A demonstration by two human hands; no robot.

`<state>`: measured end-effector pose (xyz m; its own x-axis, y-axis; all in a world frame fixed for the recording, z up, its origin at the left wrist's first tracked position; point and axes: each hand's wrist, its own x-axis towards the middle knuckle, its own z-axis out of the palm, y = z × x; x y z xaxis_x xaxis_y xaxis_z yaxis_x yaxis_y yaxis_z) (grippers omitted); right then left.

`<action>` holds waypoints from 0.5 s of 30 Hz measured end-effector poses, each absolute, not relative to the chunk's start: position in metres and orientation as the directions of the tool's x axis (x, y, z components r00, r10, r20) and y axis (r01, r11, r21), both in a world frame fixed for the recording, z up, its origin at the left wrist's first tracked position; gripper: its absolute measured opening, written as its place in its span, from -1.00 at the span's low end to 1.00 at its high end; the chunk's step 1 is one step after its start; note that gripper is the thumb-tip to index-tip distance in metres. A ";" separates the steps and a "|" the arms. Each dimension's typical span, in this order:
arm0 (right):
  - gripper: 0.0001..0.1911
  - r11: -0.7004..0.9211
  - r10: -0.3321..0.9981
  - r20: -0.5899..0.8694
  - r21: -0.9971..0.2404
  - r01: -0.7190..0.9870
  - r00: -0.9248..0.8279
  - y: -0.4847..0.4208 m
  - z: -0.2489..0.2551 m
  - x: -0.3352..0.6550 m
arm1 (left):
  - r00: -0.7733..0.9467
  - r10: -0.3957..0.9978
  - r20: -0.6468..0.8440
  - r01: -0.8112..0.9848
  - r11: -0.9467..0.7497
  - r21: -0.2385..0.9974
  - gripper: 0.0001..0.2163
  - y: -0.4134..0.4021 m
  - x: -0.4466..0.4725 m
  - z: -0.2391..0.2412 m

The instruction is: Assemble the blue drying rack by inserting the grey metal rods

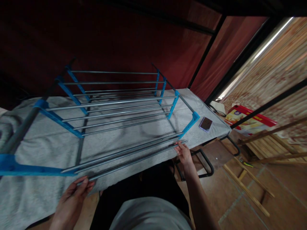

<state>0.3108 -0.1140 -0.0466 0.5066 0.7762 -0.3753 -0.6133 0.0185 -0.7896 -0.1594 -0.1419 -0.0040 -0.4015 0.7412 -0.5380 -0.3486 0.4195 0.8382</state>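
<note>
My left hand (74, 195) pinches one end of a thin grey metal rod (133, 162) between thumb and fingers. At its other end, my right hand (184, 154) grips the same rod with the fingertips. The rod lies crosswise near the front edge of the cloth-covered table. Just beyond it stands a rack with blue plastic brackets (173, 107) and several metal bars (120, 101) joining its two sides. Two more loose-looking rods (124, 152) run side by side along the rack's front; whether their ends are seated in the brackets I cannot tell.
A grey cloth (189, 108) covers the table. A phone (205, 124) lies on it at the right. Beyond stand a red and yellow box (249, 119) and a wooden frame (247, 188) on the floor. A black-framed chair (206, 163) is close to my right arm.
</note>
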 end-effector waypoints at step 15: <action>-0.60 -0.010 0.755 -0.406 -0.793 -0.609 0.516 -0.114 -0.051 0.308 | -0.390 0.746 -0.540 -0.241 0.483 0.842 -0.70 -0.142 -0.153 -0.005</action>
<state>0.3078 -0.1139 -0.0512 0.5157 0.7546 -0.4058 -0.6091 -0.0101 -0.7930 -0.1533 -0.1425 -0.0053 -0.3903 0.7460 -0.5397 -0.2410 0.4829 0.8418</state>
